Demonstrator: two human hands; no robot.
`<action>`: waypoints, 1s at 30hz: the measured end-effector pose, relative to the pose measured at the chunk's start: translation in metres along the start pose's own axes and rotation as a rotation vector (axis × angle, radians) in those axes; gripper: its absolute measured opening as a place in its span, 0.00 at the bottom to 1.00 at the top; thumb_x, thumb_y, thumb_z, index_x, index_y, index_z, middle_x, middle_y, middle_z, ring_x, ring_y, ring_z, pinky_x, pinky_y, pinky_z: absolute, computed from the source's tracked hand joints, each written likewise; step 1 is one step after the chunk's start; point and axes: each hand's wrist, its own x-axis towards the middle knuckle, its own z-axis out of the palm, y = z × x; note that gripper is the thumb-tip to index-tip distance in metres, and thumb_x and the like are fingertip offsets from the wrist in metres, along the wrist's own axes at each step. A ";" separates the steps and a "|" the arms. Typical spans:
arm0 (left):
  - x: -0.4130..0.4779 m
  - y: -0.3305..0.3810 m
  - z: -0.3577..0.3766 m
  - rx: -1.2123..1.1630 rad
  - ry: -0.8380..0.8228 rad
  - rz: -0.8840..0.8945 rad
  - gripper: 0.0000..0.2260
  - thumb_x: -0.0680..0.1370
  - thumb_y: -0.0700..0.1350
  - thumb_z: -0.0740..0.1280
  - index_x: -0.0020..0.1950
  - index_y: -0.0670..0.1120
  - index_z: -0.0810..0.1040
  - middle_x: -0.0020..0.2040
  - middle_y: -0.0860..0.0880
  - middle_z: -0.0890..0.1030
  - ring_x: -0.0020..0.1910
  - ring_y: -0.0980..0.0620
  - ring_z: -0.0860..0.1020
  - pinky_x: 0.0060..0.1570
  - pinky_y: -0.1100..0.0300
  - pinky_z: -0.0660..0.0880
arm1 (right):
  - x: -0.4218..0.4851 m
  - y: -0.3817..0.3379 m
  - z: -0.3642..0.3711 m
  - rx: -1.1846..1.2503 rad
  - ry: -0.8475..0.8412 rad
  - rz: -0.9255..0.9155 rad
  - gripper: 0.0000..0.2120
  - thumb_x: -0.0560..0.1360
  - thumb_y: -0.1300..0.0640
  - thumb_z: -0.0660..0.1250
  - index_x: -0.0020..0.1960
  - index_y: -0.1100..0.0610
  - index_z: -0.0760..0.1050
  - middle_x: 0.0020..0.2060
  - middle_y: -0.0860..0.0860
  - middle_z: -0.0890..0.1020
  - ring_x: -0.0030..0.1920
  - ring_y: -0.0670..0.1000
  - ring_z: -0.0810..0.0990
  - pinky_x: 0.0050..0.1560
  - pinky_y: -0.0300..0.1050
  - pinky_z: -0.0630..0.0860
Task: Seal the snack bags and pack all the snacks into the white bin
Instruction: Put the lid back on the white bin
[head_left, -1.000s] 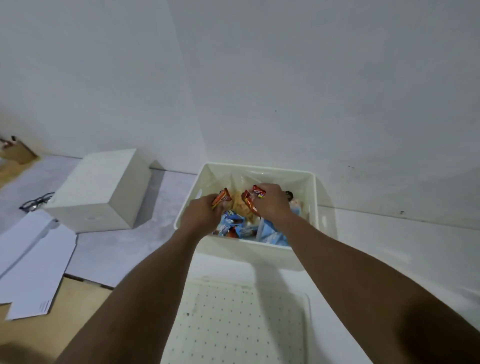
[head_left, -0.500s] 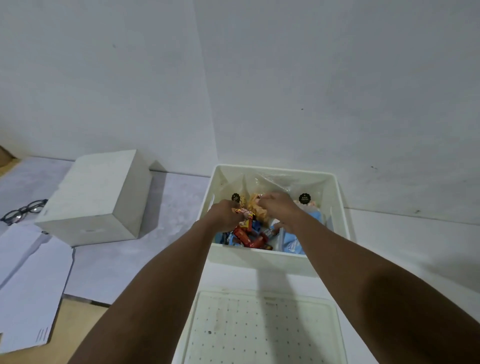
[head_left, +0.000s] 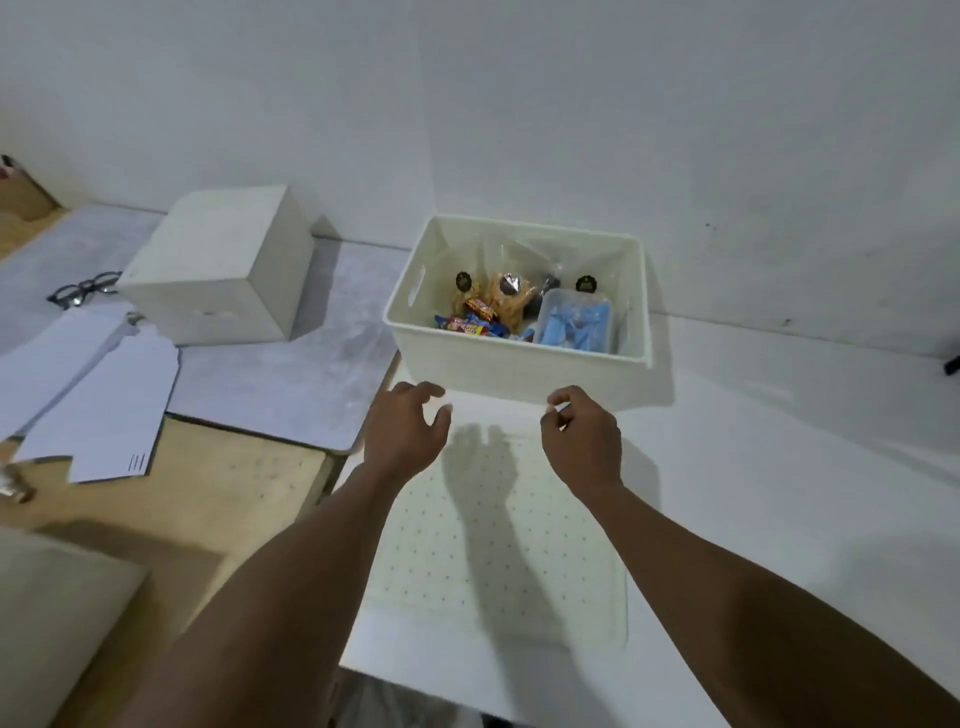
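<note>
1. The white bin (head_left: 519, 364) stands on the white bench (head_left: 779, 467) against the wall, directly beyond both hands, with its open top facing up.
2. Inside the bin, a clear bag of orange-brown snacks (head_left: 506, 304) leans near the middle. Round black labels (head_left: 586, 283) show on the clear bags behind it.
3. Small red and blue wrapped sweets (head_left: 467, 325) lie in the bin's near left corner. A clear bag of blue packets (head_left: 576, 325) fills the near right side.
4. The left hand (head_left: 402, 431) hovers just in front of the bin's near left corner. Its fingers are loosely curled and spread, and it has hold of nothing.
5. The right hand (head_left: 582, 436) hovers in front of the bin's near wall, apart from it. Its fingers are loosely bent with the thumb close to the forefinger, and nothing shows in its grasp.
6. Below both hands a white panel dotted with small holes (head_left: 498, 561) lies flat on the bench, and the shadows of the hands fall across it.
7. To the left, a plain white box (head_left: 223, 270) sits on a grey mat (head_left: 291, 384), well apart from the bin.
8. Black-framed glasses (head_left: 83, 288) lie just left of the box. White paper sheets (head_left: 98, 395) are spread in front of them, partly over a wooden surface (head_left: 208, 493).
</note>
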 end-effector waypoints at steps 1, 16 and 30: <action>-0.021 -0.011 0.008 0.031 -0.095 -0.056 0.17 0.76 0.57 0.69 0.62 0.53 0.80 0.62 0.47 0.79 0.64 0.45 0.75 0.60 0.51 0.74 | -0.022 0.018 0.001 -0.033 -0.039 0.028 0.06 0.75 0.58 0.68 0.51 0.51 0.78 0.40 0.48 0.80 0.46 0.53 0.79 0.47 0.49 0.77; -0.160 -0.106 0.036 0.210 -0.289 -0.522 0.50 0.53 0.73 0.77 0.73 0.65 0.65 0.70 0.42 0.64 0.71 0.36 0.62 0.63 0.37 0.68 | -0.143 0.116 -0.006 -0.172 -0.222 0.450 0.21 0.71 0.48 0.74 0.63 0.47 0.78 0.60 0.54 0.68 0.60 0.58 0.76 0.66 0.55 0.73; -0.117 -0.012 -0.068 0.025 0.032 -0.234 0.57 0.45 0.83 0.67 0.74 0.65 0.68 0.59 0.48 0.62 0.65 0.41 0.62 0.68 0.46 0.65 | -0.085 0.041 -0.091 -0.149 0.155 0.020 0.26 0.72 0.43 0.73 0.67 0.50 0.77 0.61 0.53 0.64 0.51 0.59 0.81 0.49 0.53 0.82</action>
